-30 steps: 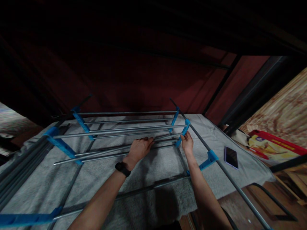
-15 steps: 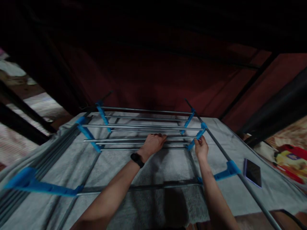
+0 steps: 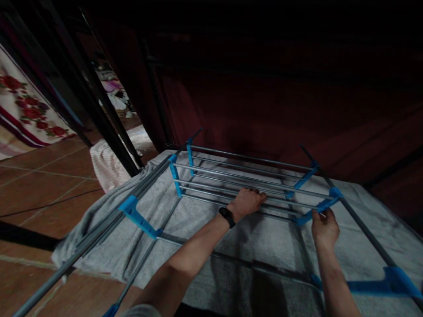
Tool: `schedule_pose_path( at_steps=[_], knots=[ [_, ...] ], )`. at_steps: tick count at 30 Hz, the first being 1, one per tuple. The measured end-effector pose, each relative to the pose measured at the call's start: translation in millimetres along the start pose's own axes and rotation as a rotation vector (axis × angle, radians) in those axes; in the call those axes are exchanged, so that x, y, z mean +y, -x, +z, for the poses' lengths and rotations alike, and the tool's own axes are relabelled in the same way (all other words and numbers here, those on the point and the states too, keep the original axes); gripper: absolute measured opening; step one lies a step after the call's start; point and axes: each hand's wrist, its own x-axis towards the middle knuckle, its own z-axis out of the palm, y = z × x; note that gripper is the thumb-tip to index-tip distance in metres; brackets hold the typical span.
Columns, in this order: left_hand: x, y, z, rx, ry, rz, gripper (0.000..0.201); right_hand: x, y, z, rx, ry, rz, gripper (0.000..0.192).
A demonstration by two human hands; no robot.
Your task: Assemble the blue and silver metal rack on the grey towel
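Observation:
A rack of grey metal tubes and blue plastic brackets lies on a grey cloth [image 3: 201, 220]. My left hand [image 3: 246, 202], with a black band on its wrist, has its fingers curled over a metal tube [image 3: 209, 186] in the middle of the rack; the fingertips are partly hidden. That tube's left end meets the left blue bracket [image 3: 176, 178]. My right hand [image 3: 325, 229] pinches the right blue bracket [image 3: 310, 215] near the tube's other end. Nearer to me lie another blue bracket on the left [image 3: 140, 220] and one on the right [image 3: 380, 286].
Long side tubes [image 3: 82, 246] run toward me along the left, past the cloth's edge. Dark red panels [image 3: 264, 119] stand behind the rack. Dark posts [image 3: 99, 105] rise at the left above a tiled floor [image 3: 42, 185], with a striped cloth [image 3: 109, 163] beside them.
The view has turned left, bringing in the floor and losing the phone. The tube under my left hand no longer sticks out past the left bracket; its end now lies at it. Both hands keep their places.

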Motion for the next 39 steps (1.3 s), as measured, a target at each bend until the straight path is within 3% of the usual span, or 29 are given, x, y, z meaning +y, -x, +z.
schedule_pose_path(
  at_steps=[5, 9, 14, 17, 22, 27, 33, 39],
  knots=[
    [0.8, 1.7, -1.6, 0.004, -0.014, 0.013, 0.027, -7.7, 16.4, -5.1, -0.03, -0.046, -0.03, 0.059],
    [1.7, 3.4, -1.5, 0.016, -0.023, 0.026, 0.029, -29.1, 47.4, -7.4, 0.151, 0.067, -0.316, 0.059],
    [1.0, 2.4, 0.0, 0.024, -0.005, 0.012, 0.03, -64.9, 55.3, 11.7, -0.172, 0.161, -0.856, 0.04],
    [1.2, 0.2, -1.8, 0.011, 0.003, 0.007, 0.03, -71.4, 41.5, 25.0, -0.307, 0.236, -1.005, 0.039],
    [3.0, 10.7, -6.5, 0.118, -0.049, 0.1, 0.028, -63.1, 23.3, 33.6, -0.419, 0.289, -1.05, 0.037],
    [-15.3, 54.4, -5.5, 0.205, -0.198, 0.199, 0.04, -58.6, 21.0, 34.0, -0.436, 0.268, -1.066, 0.038],
    [-51.2, 93.9, -6.0, 0.169, -0.329, 0.134, 0.039, -55.6, 19.6, 35.8, -0.444, 0.231, -1.047, 0.038],
    [-61.0, 113.5, -4.6, 0.233, -0.292, 0.07, 0.032, -56.1, 19.9, 35.2, -0.431, 0.212, -1.055, 0.036]
  ],
)
